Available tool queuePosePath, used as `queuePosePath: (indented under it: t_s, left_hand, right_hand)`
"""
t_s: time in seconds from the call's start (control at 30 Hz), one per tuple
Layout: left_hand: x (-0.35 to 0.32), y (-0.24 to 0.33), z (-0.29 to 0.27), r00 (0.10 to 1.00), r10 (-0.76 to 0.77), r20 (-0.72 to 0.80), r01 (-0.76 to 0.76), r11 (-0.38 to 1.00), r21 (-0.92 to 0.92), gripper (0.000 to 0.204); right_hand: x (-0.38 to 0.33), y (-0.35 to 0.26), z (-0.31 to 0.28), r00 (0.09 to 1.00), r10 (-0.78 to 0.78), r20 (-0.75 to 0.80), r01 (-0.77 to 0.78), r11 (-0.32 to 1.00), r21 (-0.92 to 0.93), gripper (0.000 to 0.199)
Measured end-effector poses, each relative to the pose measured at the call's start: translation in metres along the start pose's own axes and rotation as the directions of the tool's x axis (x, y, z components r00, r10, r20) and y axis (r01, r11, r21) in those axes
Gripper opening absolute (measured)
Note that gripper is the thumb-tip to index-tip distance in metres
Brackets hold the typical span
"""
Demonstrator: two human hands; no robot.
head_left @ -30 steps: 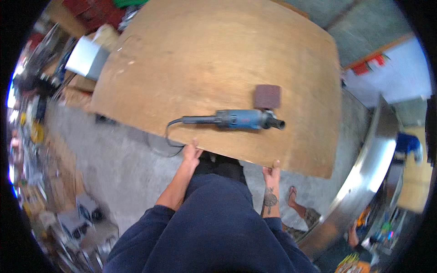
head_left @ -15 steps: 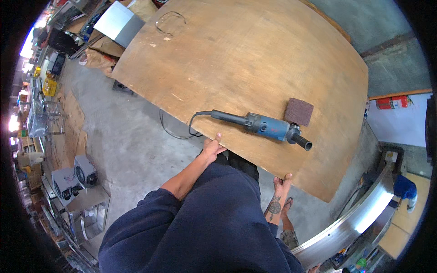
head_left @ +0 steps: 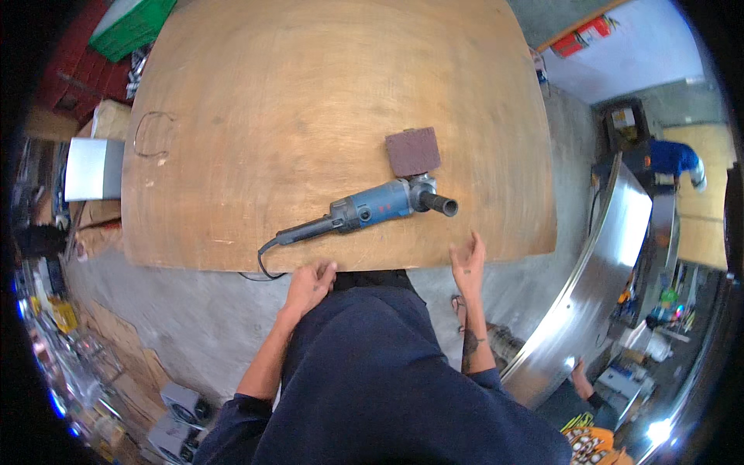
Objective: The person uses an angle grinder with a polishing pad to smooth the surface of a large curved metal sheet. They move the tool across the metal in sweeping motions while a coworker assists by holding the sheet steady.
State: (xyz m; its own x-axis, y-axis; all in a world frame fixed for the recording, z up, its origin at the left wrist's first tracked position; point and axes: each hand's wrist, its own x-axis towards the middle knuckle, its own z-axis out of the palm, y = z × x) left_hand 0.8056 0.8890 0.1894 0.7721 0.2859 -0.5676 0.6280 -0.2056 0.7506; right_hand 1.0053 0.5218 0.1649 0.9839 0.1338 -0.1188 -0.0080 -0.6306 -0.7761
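In front of me lies a large wooden board [head_left: 232, 186] serving as a tabletop, with scuffed patches. A blue and black angle grinder [head_left: 380, 203] rests on it near the front edge, its side handle pointing right and its cord hanging over the edge. A reddish-brown abrasive block [head_left: 413, 152] sits by the grinder's head, just beyond it. My left hand [head_left: 310, 287] is closed on the board's front edge, below the cord end of the grinder. My right hand [head_left: 469, 263] is open at the front edge, right of the grinder, fingers raised and apart, holding nothing.
Safety glasses [head_left: 147, 136] lie at the board's left. A green crate [head_left: 132, 29] stands at the back left, a white box [head_left: 93, 169] below it. A long shiny metal panel [head_left: 577, 302] runs along my right. Another person's hand [head_left: 581, 381] touches its lower end.
My view and body have turned right, so the board now lies square before me. My right hand has let go of the board's edge and opened; my left hand stays at the edge.
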Motion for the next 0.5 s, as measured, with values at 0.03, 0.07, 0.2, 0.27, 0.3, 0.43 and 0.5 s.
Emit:
queuePosePath:
  t_s: [0.03,0.07,0.2,0.27,0.3,0.43,0.5]
  left_hand:
    - [0.004,0.032,-0.007,0.95,0.261,-0.174,-0.227,0.955,0.19,0.043]
    - [0.012,0.06,-0.011,0.801,0.534,-0.271,-0.421,0.823,0.381,0.049]
    - [0.057,0.107,-0.027,0.833,0.55,-0.057,-0.368,0.627,0.686,0.07]
    - [0.096,0.085,-0.028,0.969,0.241,0.059,-0.232,0.797,0.558,0.079]
    - [0.11,0.067,-0.033,0.971,0.23,0.066,-0.227,0.801,0.553,0.079]
    - [0.096,0.042,-0.031,0.971,0.195,0.138,-0.237,0.867,0.438,0.077]
    - [0.047,0.095,-0.023,0.984,0.061,0.17,-0.141,0.849,0.509,0.073]
  right_hand:
    - [0.016,-0.062,0.003,0.988,-0.156,0.003,0.156,0.983,-0.093,0.086]
    - [0.029,-0.095,0.01,0.984,-0.178,0.012,0.177,0.984,0.019,0.081]
    - [0.093,-0.144,0.039,0.977,-0.155,0.143,0.067,0.871,0.487,0.027]
    - [0.108,-0.149,0.067,0.99,-0.142,0.028,0.108,0.855,0.508,0.027]
    - [0.114,-0.169,0.067,0.98,-0.196,0.037,0.159,0.88,0.447,0.032]
    - [0.101,-0.196,0.061,0.947,-0.284,-0.151,0.321,0.843,0.432,0.034]
    - [0.078,-0.217,0.018,0.956,-0.293,-0.027,0.27,0.837,0.477,0.033]
